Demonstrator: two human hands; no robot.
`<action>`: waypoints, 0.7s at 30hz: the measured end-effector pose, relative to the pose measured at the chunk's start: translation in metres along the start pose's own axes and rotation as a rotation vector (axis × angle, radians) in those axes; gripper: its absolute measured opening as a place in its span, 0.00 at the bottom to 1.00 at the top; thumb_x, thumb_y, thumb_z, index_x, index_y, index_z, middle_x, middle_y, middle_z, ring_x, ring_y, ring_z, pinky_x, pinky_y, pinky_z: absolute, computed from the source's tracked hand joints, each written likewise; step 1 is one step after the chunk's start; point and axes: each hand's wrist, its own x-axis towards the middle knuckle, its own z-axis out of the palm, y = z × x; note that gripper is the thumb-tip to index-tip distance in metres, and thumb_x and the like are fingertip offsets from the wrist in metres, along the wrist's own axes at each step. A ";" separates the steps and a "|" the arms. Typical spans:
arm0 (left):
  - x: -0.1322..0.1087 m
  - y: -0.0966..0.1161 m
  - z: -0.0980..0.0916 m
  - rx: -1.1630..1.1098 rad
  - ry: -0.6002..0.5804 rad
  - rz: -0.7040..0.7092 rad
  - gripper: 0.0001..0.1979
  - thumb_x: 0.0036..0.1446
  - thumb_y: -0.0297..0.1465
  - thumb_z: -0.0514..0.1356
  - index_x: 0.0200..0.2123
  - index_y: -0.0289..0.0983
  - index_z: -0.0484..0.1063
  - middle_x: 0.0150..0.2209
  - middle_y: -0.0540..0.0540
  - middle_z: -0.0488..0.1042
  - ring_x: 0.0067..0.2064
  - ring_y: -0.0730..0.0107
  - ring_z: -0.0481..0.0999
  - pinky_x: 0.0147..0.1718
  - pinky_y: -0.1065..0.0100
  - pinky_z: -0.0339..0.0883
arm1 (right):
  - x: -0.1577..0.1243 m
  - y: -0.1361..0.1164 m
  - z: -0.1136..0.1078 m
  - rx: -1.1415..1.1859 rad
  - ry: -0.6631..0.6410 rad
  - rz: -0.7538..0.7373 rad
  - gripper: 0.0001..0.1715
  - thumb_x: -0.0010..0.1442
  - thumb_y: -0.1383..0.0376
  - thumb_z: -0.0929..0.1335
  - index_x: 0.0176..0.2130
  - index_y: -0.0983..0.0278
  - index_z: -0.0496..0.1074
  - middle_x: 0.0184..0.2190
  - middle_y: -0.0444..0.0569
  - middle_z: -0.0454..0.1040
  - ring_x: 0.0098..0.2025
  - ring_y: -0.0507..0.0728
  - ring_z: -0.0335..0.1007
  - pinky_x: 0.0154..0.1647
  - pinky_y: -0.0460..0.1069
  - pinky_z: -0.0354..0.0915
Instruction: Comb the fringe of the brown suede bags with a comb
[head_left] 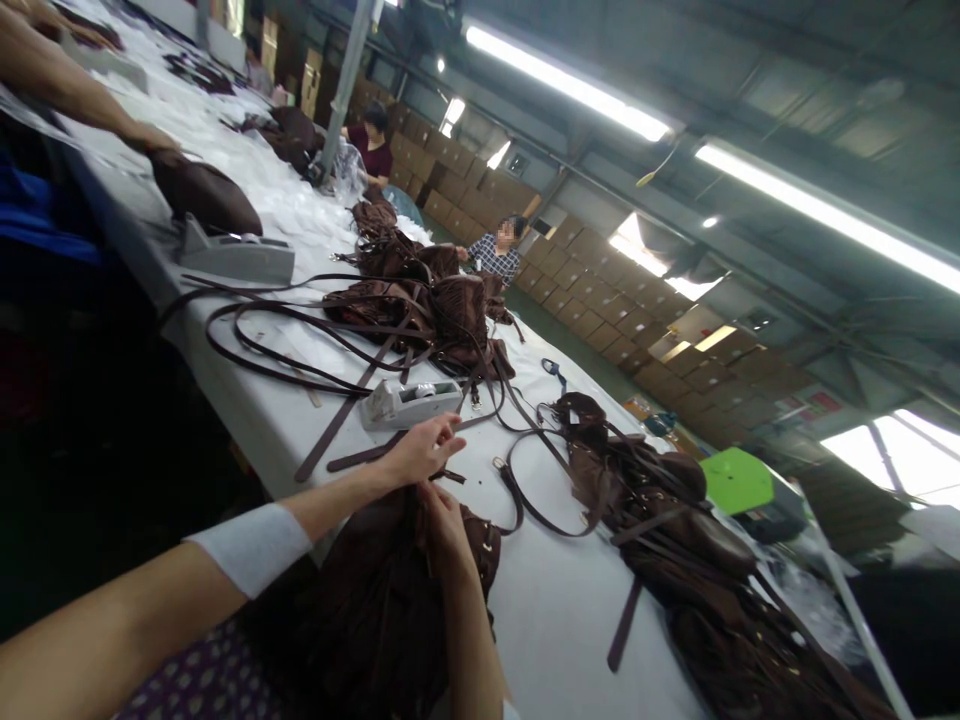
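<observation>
A dark brown handbag (367, 600) with gathered sides and small metal fittings is in front of me at the table edge. My right hand (446, 525) is closed on the top of this bag, its fingers pinching the upper edge. Just above it, my left hand (422, 450) has its fingers bent but apart, with nothing visible in them. Close beyond my left hand stands a grey tape dispenser (412, 403). Brown straps (330, 435) lie beside the dispenser, and a buckled strap (514, 490) curls to the right of the bag.
Brown bags pile up mid-table (457, 310) and at the right (660, 490). A second dispenser (236, 258) stands at the left, near another person's hand on a brown bag (202, 190). Two people are across the table. Stacked cartons (585, 280) line the back.
</observation>
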 end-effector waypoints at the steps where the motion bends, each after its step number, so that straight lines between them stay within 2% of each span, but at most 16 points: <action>1: -0.016 -0.009 0.000 -0.052 0.069 -0.040 0.32 0.58 0.43 0.54 0.61 0.33 0.53 0.49 0.37 0.71 0.47 0.62 0.72 0.46 0.63 0.65 | -0.002 0.001 -0.003 0.022 -0.013 0.008 0.30 0.52 0.40 0.67 0.32 0.66 0.70 0.11 0.36 0.59 0.12 0.47 0.51 0.12 0.43 0.50; 2: -0.032 -0.020 0.000 -0.116 0.106 -0.084 0.42 0.53 0.44 0.59 0.65 0.33 0.44 0.54 0.35 0.67 0.52 0.59 0.69 0.51 0.60 0.63 | -0.003 0.002 -0.006 0.043 -0.027 0.015 0.32 0.53 0.39 0.65 0.34 0.65 0.70 0.10 0.34 0.58 0.11 0.47 0.49 0.11 0.42 0.48; 3: -0.048 -0.031 0.000 -0.138 0.070 -0.118 0.49 0.48 0.43 0.63 0.65 0.34 0.40 0.57 0.34 0.64 0.56 0.56 0.67 0.54 0.58 0.61 | -0.004 0.002 -0.008 0.062 -0.044 0.019 0.33 0.53 0.38 0.64 0.35 0.65 0.70 0.10 0.34 0.57 0.10 0.46 0.48 0.10 0.42 0.47; 4: -0.062 -0.041 0.002 -0.125 -0.014 -0.121 0.51 0.44 0.41 0.66 0.65 0.35 0.41 0.58 0.34 0.62 0.58 0.54 0.65 0.56 0.56 0.58 | -0.006 0.002 -0.009 0.076 -0.064 0.022 0.33 0.53 0.38 0.64 0.36 0.65 0.69 0.09 0.33 0.57 0.09 0.46 0.47 0.09 0.42 0.46; 5: -0.074 -0.049 0.003 -0.101 -0.080 -0.111 0.49 0.43 0.38 0.67 0.64 0.36 0.46 0.58 0.35 0.62 0.58 0.54 0.64 0.56 0.57 0.58 | -0.008 0.001 -0.010 0.086 -0.089 0.025 0.33 0.54 0.38 0.64 0.36 0.65 0.69 0.09 0.33 0.57 0.09 0.46 0.47 0.09 0.41 0.46; 7: -0.086 -0.057 0.007 -0.031 -0.177 -0.078 0.37 0.45 0.34 0.64 0.60 0.40 0.56 0.54 0.40 0.66 0.54 0.56 0.68 0.54 0.60 0.61 | -0.015 -0.002 -0.007 0.095 -0.147 0.028 0.31 0.54 0.40 0.65 0.35 0.66 0.69 0.09 0.34 0.58 0.09 0.45 0.46 0.09 0.41 0.44; 9: -0.085 -0.056 0.010 0.043 -0.188 -0.072 0.26 0.49 0.31 0.60 0.54 0.43 0.63 0.46 0.44 0.68 0.45 0.61 0.73 0.46 0.64 0.66 | -0.029 -0.009 0.000 0.089 -0.226 0.015 0.29 0.57 0.43 0.65 0.37 0.66 0.70 0.10 0.34 0.58 0.09 0.45 0.45 0.09 0.41 0.43; 11: -0.076 -0.050 0.011 0.107 -0.188 -0.089 0.23 0.50 0.31 0.58 0.51 0.44 0.65 0.42 0.46 0.67 0.37 0.65 0.73 0.38 0.66 0.67 | -0.049 -0.018 0.008 0.042 -0.309 -0.017 0.28 0.60 0.45 0.64 0.42 0.67 0.71 0.10 0.34 0.57 0.09 0.45 0.45 0.09 0.41 0.42; 13: -0.065 -0.045 0.012 0.146 -0.176 -0.103 0.20 0.52 0.31 0.57 0.50 0.44 0.66 0.40 0.46 0.66 0.35 0.67 0.73 0.35 0.68 0.66 | -0.073 -0.026 0.016 -0.060 -0.373 -0.046 0.27 0.61 0.47 0.64 0.45 0.66 0.71 0.12 0.34 0.58 0.11 0.45 0.46 0.10 0.42 0.42; 16: -0.055 -0.046 0.013 0.174 -0.155 -0.132 0.17 0.53 0.29 0.55 0.47 0.45 0.68 0.39 0.46 0.66 0.37 0.65 0.73 0.36 0.67 0.65 | -0.103 -0.031 0.026 -0.227 -0.395 -0.097 0.23 0.61 0.49 0.64 0.40 0.65 0.75 0.19 0.38 0.62 0.17 0.45 0.51 0.15 0.41 0.47; 18: -0.054 -0.045 0.013 0.230 -0.144 -0.155 0.18 0.53 0.29 0.55 0.48 0.45 0.69 0.42 0.45 0.68 0.39 0.63 0.73 0.37 0.65 0.65 | -0.114 -0.028 0.028 -0.285 -0.374 -0.124 0.22 0.61 0.49 0.65 0.36 0.65 0.75 0.23 0.40 0.64 0.21 0.46 0.53 0.17 0.41 0.50; 19: -0.055 -0.043 0.011 0.275 -0.118 -0.144 0.19 0.53 0.29 0.56 0.48 0.46 0.69 0.44 0.44 0.68 0.41 0.60 0.72 0.39 0.63 0.65 | -0.116 -0.025 0.027 -0.291 -0.361 -0.122 0.22 0.61 0.49 0.65 0.36 0.65 0.76 0.23 0.40 0.63 0.21 0.46 0.53 0.17 0.41 0.50; 21: -0.059 -0.034 0.007 0.338 -0.044 -0.024 0.19 0.54 0.28 0.55 0.49 0.46 0.69 0.50 0.43 0.68 0.49 0.56 0.69 0.46 0.58 0.62 | -0.114 -0.016 0.024 -0.266 -0.321 -0.098 0.22 0.61 0.49 0.65 0.39 0.64 0.75 0.20 0.40 0.61 0.18 0.46 0.52 0.15 0.41 0.49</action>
